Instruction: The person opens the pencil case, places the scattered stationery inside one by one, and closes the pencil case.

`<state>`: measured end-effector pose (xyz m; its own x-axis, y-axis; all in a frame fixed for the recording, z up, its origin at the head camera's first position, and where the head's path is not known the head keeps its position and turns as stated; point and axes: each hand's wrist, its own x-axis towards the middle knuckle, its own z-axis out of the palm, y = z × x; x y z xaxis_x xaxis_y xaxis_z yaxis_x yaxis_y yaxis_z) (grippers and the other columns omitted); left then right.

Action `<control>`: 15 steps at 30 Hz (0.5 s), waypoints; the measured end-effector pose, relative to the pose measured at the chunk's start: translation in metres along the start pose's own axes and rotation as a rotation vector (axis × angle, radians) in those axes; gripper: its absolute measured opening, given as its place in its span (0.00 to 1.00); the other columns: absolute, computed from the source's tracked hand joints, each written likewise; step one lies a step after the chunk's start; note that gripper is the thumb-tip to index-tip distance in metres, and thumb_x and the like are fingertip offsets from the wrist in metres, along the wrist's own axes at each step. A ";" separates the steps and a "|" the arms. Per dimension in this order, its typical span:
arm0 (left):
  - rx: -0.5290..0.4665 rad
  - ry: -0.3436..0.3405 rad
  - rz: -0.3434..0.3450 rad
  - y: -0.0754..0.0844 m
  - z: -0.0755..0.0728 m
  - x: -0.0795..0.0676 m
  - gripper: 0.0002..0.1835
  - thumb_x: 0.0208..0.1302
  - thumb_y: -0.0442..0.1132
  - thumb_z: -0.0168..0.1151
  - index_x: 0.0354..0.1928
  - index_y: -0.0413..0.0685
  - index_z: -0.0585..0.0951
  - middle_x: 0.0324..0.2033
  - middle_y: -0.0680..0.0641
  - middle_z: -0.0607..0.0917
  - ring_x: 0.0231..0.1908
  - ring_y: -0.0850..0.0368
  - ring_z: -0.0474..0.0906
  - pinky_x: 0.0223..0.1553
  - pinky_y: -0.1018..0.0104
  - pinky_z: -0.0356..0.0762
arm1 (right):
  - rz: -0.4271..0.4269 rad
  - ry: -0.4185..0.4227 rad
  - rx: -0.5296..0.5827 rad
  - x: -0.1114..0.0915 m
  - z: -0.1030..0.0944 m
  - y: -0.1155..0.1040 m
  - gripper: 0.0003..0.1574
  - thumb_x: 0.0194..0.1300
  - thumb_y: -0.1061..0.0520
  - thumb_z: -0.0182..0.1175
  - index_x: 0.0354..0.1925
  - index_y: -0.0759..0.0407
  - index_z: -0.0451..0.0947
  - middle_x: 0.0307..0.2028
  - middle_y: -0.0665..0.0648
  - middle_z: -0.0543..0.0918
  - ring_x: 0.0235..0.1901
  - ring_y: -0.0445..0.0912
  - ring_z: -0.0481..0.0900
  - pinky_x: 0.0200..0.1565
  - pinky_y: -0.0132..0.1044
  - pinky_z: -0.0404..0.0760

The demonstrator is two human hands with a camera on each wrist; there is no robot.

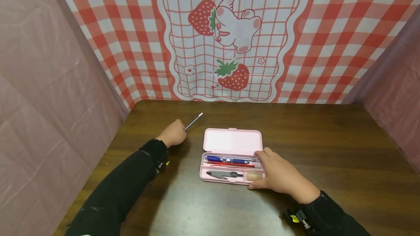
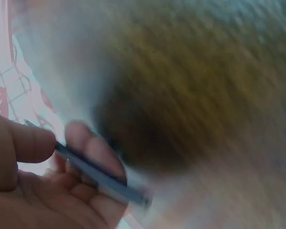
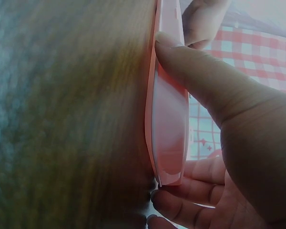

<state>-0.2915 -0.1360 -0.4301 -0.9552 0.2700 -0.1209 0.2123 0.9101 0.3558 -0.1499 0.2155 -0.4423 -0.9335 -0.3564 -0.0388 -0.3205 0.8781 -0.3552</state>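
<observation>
On the table lies an open pink pencil case (image 1: 232,141), its lid folded back. My right hand (image 1: 279,172) holds the right end of the case, thumb at the front edge and fingers at the back. In the right wrist view the thumb presses the side of the pencil case (image 3: 171,124). To the left of the case, my left hand (image 1: 174,133) pinches a slim dark pencil (image 1: 193,121) with a whitish end. The left wrist view shows this pencil (image 2: 100,176) between thumb and fingers. Inside the case are a blue pen (image 1: 226,160), a red pencil (image 1: 229,164) and a grey compass (image 1: 224,174).
A pale yellowish block (image 1: 254,176) fills the small compartment at the case's right end. The brown wooden table (image 1: 311,134) ends at a checked strawberry cloth (image 1: 226,46) behind. Pink cloths (image 1: 49,83) hang at both sides.
</observation>
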 end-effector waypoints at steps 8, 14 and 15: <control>-0.077 -0.009 -0.006 -0.003 -0.001 0.001 0.10 0.70 0.37 0.45 0.43 0.39 0.74 0.38 0.43 0.79 0.37 0.50 0.75 0.42 0.56 0.75 | -0.004 0.010 -0.009 -0.001 0.000 0.000 0.70 0.34 0.19 0.70 0.64 0.62 0.67 0.49 0.56 0.73 0.45 0.46 0.73 0.47 0.48 0.77; 0.118 0.051 0.042 -0.002 -0.002 -0.001 0.09 0.67 0.37 0.47 0.37 0.43 0.77 0.33 0.45 0.82 0.32 0.52 0.77 0.39 0.54 0.78 | -0.011 0.015 -0.012 -0.001 0.000 -0.001 0.69 0.35 0.20 0.70 0.64 0.62 0.68 0.48 0.56 0.73 0.45 0.47 0.74 0.47 0.48 0.78; 0.137 0.055 0.049 -0.002 -0.002 -0.002 0.09 0.66 0.36 0.47 0.36 0.43 0.77 0.31 0.45 0.82 0.31 0.52 0.77 0.38 0.54 0.78 | -0.011 0.014 -0.012 -0.001 0.000 -0.001 0.69 0.35 0.20 0.70 0.64 0.62 0.68 0.48 0.56 0.73 0.45 0.47 0.74 0.47 0.48 0.78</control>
<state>-0.2907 -0.1390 -0.4288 -0.9520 0.3013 -0.0541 0.2817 0.9316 0.2296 -0.1487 0.2150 -0.4420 -0.9319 -0.3620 -0.0213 -0.3331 0.8779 -0.3439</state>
